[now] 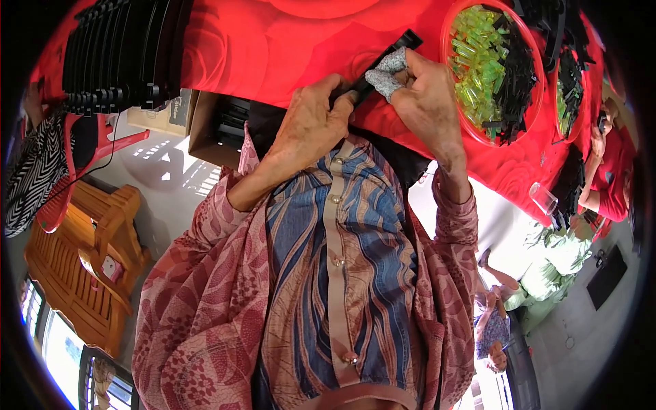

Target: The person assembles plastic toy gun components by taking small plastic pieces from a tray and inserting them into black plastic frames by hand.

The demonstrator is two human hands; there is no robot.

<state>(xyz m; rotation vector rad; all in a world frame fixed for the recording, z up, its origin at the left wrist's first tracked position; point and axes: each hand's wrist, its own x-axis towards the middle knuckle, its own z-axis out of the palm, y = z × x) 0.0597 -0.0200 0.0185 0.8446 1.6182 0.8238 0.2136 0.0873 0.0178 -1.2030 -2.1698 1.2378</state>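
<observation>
Over the red-covered table my left hand (311,117) is closed around the near end of a long black plastic piece (398,48). The piece slants away from me, its far end up and to the right. My right hand (427,92) is beside it with fingers bent in a pinch. Grey wrapping (387,75) covers some of its fingertips, which touch or nearly touch the black piece. Whether a small part sits between them is hidden. To the right stands a round red-rimmed basin (540,82) holding yellow-green clear plastic bits (478,55) and small black parts (516,82).
A row of long black pieces (123,51) lies at the far left. Below the table edge is an open cardboard box (198,133) with black parts. A second basin (570,89), a clear cup (543,197) and a co-worker in red (611,178) are at right. A wooden chair (82,266) stands left.
</observation>
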